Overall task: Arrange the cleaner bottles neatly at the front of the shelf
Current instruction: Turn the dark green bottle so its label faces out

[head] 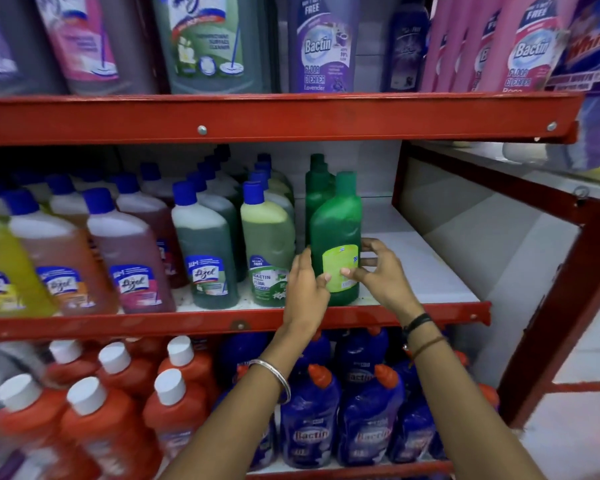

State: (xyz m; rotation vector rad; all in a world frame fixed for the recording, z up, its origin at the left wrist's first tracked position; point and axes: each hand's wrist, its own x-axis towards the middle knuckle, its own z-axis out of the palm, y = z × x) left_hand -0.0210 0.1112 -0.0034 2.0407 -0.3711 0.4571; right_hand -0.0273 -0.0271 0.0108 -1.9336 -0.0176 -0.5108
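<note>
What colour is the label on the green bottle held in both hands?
Yellow-green, on the green bottle; seen in the head view.

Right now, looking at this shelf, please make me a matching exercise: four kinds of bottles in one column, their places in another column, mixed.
Bottles
1. dark green plastic bottle with green cap
2. orange plastic bottles with white caps
3. tall pink Bactin floor cleaner bottle
4. yellow liquid bottle with blue cap

Places
A. top shelf, right side
B. middle shelf, far left
C. between both hands, middle shelf front
D. bottom shelf, left side

Pairs: 1-C, 2-D, 3-A, 4-B
</note>
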